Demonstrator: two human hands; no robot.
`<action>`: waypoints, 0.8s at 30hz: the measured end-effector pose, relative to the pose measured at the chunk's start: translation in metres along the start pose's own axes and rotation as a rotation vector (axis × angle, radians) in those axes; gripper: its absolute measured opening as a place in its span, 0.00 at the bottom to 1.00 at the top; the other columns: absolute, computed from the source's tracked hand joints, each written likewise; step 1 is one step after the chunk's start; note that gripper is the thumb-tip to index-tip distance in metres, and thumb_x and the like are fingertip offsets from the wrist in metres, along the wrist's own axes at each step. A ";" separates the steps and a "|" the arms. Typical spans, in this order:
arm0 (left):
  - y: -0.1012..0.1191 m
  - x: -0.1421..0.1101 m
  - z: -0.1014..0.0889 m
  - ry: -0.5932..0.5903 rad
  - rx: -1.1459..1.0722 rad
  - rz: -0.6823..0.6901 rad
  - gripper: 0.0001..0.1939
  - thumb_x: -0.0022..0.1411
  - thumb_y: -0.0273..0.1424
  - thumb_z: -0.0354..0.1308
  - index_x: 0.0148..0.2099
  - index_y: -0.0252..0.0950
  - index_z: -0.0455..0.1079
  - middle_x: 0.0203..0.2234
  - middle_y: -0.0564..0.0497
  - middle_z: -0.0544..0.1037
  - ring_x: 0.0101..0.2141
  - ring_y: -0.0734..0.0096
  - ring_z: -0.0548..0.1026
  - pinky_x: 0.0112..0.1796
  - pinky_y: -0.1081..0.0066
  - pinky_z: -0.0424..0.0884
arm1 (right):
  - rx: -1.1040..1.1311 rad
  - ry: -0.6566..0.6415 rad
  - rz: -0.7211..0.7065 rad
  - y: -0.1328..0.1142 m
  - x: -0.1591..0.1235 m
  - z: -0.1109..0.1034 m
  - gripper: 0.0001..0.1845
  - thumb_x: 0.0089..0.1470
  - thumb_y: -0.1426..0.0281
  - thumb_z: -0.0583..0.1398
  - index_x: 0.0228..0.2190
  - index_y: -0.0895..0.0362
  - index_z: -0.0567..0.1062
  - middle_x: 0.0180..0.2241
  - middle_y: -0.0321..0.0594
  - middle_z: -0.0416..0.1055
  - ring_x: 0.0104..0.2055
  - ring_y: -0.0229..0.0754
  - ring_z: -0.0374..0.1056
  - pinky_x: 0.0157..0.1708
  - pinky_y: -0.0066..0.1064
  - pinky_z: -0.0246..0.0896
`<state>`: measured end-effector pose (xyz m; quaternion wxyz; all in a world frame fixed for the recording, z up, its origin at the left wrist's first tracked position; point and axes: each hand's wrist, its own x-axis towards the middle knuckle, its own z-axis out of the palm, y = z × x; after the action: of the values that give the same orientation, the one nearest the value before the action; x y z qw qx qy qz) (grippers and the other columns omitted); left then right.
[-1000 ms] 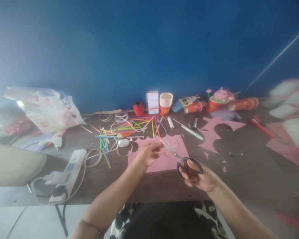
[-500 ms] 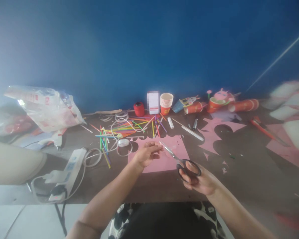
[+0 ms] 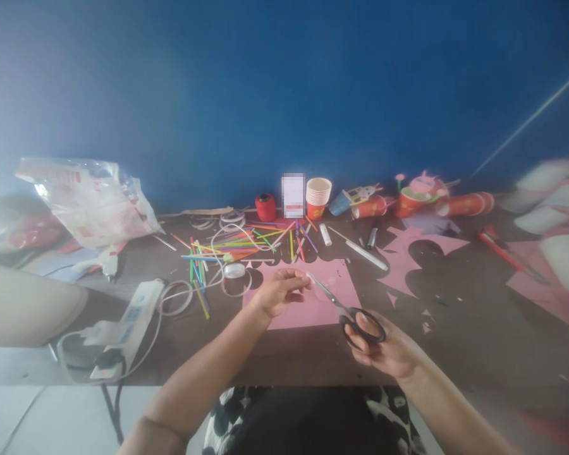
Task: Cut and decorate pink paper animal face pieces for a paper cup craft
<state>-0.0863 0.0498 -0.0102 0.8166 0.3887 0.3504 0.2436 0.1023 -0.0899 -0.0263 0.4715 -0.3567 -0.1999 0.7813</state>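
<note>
My right hand [image 3: 389,351] grips a pair of black-handled scissors [image 3: 334,302], thumb and fingers through the loops. The blades look nearly closed and point up and left. Their tips come close to the fingertips of my left hand [image 3: 284,292], which is closed in a pinch. Whatever it pinches is too small to name. Beneath both hands lies a sheet of pink paper [image 3: 289,317] with rounded bites cut from its far edge. To the right is a pink paper offcut [image 3: 401,253] with curved cutouts, and small pink scraps [image 3: 392,300] lie near it.
Colourful sticks [image 3: 237,243] and a white cable spread behind my left hand. A power strip [image 3: 137,316], a glue gun [image 3: 105,262] and a plastic bag [image 3: 95,208] occupy the left. Stacked paper cups [image 3: 318,196] stand by the wall; a red utility knife [image 3: 507,253] lies right.
My right hand and the scissors have shifted slightly right and down. The left hand keeps its pinch in almost the same place.
</note>
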 end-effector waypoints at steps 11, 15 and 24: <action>0.005 -0.008 0.002 -0.063 0.114 0.024 0.12 0.42 0.30 0.66 0.25 0.32 0.66 0.24 0.48 0.77 0.24 0.76 0.71 0.23 0.77 0.67 | -0.661 0.005 0.042 -0.039 -0.004 -0.023 0.22 0.43 0.53 0.65 0.27 0.61 0.72 0.21 0.35 0.66 0.20 0.30 0.60 0.18 0.22 0.52; 0.016 -0.011 -0.003 -0.194 0.210 -0.120 0.12 0.42 0.31 0.67 0.26 0.31 0.68 0.22 0.49 0.76 0.21 0.78 0.70 0.22 0.76 0.69 | -0.701 -0.081 0.140 -0.057 -0.007 -0.026 0.23 0.40 0.53 0.65 0.26 0.62 0.71 0.22 0.35 0.65 0.20 0.30 0.61 0.17 0.22 0.52; 0.027 -0.012 -0.010 -0.375 0.357 -0.243 0.08 0.43 0.31 0.65 0.25 0.32 0.70 0.22 0.50 0.77 0.21 0.78 0.70 0.24 0.76 0.69 | -0.822 -0.102 0.243 -0.068 -0.008 -0.028 0.19 0.42 0.57 0.65 0.24 0.60 0.71 0.23 0.35 0.67 0.20 0.30 0.60 0.19 0.22 0.53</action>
<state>-0.1045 0.0625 0.0119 0.8092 0.5195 0.2745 0.0020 0.1665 -0.0647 0.0019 0.1841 -0.4970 -0.4741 0.7031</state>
